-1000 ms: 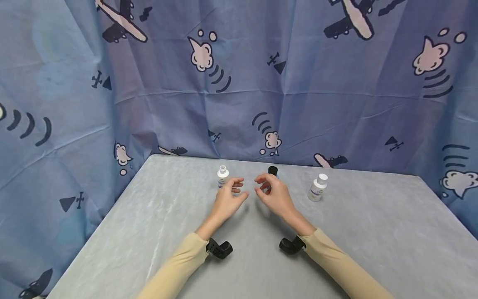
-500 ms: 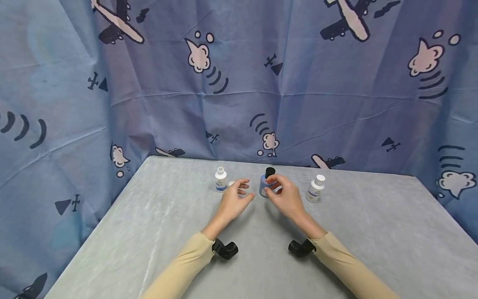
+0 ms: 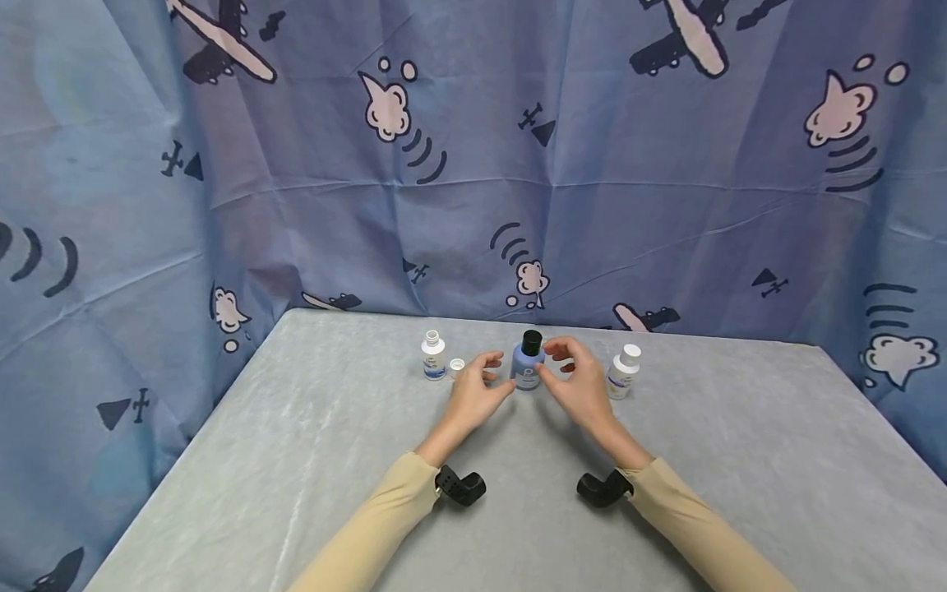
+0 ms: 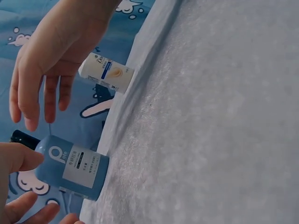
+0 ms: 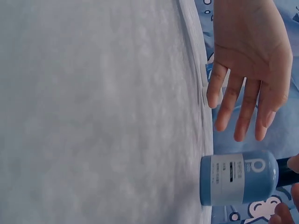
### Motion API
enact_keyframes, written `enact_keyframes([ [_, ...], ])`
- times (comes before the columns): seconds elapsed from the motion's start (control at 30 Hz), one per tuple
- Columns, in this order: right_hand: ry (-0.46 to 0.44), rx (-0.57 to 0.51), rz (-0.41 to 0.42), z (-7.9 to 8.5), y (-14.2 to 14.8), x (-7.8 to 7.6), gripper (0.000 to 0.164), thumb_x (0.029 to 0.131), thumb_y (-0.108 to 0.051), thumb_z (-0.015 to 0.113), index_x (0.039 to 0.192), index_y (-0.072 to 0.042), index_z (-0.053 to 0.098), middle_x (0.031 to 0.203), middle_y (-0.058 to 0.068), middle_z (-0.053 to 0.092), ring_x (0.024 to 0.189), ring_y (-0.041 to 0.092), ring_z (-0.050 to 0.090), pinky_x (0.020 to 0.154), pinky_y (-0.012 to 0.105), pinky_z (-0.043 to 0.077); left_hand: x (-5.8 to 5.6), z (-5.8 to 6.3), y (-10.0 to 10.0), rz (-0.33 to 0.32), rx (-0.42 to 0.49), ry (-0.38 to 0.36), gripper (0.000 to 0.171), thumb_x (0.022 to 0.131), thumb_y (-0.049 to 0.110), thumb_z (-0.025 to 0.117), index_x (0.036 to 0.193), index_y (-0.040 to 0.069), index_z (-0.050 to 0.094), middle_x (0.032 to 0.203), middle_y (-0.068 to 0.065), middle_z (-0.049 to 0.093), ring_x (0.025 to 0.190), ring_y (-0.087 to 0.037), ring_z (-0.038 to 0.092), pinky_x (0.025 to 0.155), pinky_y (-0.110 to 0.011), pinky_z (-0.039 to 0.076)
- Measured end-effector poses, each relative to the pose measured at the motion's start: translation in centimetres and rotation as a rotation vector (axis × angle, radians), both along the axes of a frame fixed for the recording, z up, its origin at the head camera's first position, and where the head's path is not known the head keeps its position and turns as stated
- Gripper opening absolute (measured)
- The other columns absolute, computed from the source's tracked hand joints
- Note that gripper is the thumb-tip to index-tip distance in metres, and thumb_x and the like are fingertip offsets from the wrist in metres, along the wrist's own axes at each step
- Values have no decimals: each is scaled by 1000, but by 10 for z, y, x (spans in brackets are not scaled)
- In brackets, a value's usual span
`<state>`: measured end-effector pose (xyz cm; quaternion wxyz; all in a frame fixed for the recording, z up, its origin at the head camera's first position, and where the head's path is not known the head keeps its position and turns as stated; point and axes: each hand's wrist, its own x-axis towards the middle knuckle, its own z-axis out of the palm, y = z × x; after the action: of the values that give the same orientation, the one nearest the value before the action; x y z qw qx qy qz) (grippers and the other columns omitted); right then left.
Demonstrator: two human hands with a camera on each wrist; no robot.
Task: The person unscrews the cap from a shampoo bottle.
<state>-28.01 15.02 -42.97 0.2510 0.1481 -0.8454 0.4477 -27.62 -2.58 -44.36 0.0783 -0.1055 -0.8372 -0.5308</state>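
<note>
A blue bottle with a black cap [image 3: 528, 367] stands upright on the table between both hands. My left hand [image 3: 475, 396] is just left of it, fingers spread and loosely bent. In the left wrist view the left thumb [image 4: 22, 157] overlaps the blue bottle's shoulder; I cannot tell whether it touches. Right of the bottle is my right hand [image 3: 580, 385], its fingers loosely curved around empty space. In the right wrist view right fingertips [image 5: 294, 163] appear at the black cap [image 5: 285, 171]; contact is unclear. Neither hand holds anything.
An uncapped white bottle [image 3: 433, 358] stands to the left, with a white cap [image 3: 457, 364] lying beside it. Behind the right hand stands a capped white bottle [image 3: 623, 374]. A blue patterned curtain [image 3: 473, 164] hangs behind the grey-covered table [image 3: 222, 460].
Both hands have shifted rightward in the head view, and the gap between them has widened. The blue bottle, mostly covered by the right hand before, is now visible between them.
</note>
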Motion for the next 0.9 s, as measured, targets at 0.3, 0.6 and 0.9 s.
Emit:
enact_keyframes([
  [0.3, -42, -9, -18, 1, 8, -6, 32, 79, -4, 74, 108, 0, 60, 105, 17, 66, 90, 32, 64, 73, 45, 53, -12, -1, 10, 5, 11, -39, 54, 82, 21, 72, 130, 3, 56, 125, -17, 62, 105, -32, 64, 88, -41, 52],
  [0.6, -103, -39, -33, 0, 10, -11, 35, 80, -5, 73, 112, 0, 59, 104, 19, 67, 91, 32, 65, 76, 46, 54, -18, -2, 17, -6, 31, -64, 61, 81, 23, 74, 134, 2, 52, 132, -18, 58, 112, -34, 62, 93, -42, 51],
  [0.9, -170, -68, -5, 0, 10, -15, 38, 82, -6, 71, 116, 0, 56, 108, 22, 64, 95, 35, 64, 80, 46, 54, -24, -4, 20, -21, 32, -64, 62, 80, 23, 75, 134, 3, 51, 132, -17, 58, 113, -33, 61, 94, -41, 51],
])
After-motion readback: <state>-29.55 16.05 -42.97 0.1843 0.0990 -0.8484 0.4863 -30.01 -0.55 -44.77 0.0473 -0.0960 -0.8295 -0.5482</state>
